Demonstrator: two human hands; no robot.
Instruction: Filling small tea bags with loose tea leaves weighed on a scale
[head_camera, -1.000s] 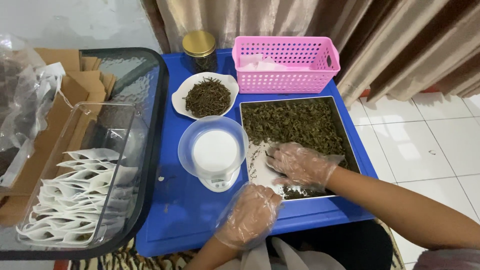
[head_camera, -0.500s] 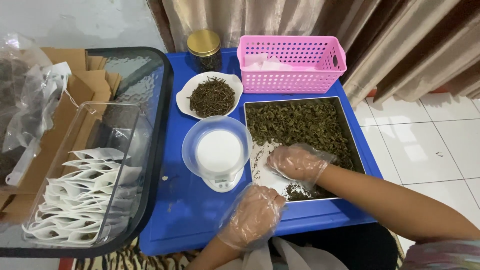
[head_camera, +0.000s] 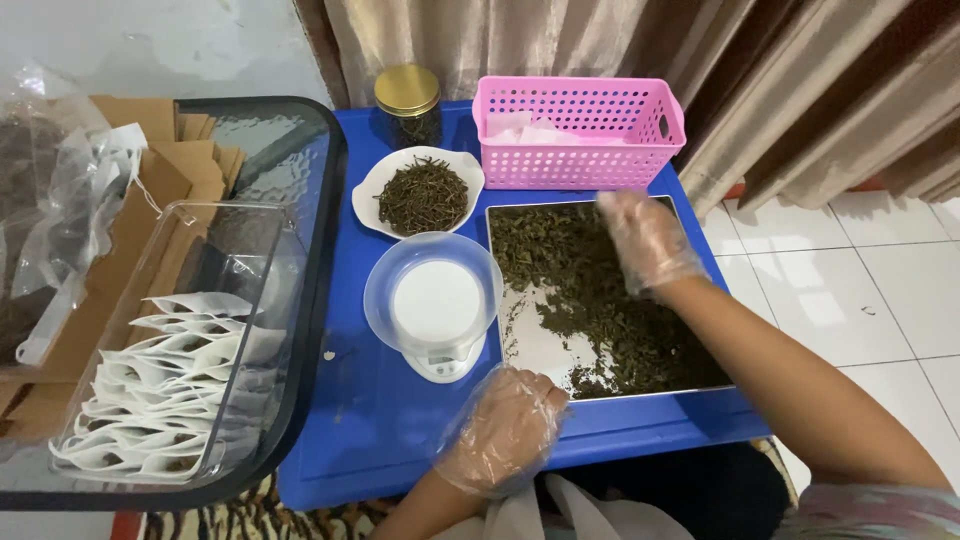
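Two gloved hands: the right hand, fingers spread open, rests on dried leaves in a metal tray on the blue desk. Left hand, loosely curled, empty. Leaves look light, brittle; best pinched gently.

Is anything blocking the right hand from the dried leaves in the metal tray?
Nothing visible does. The gloved right hand is directly over the dried leaves at the far end of the metal tray; the pink basket stands beyond it, outside the tray.
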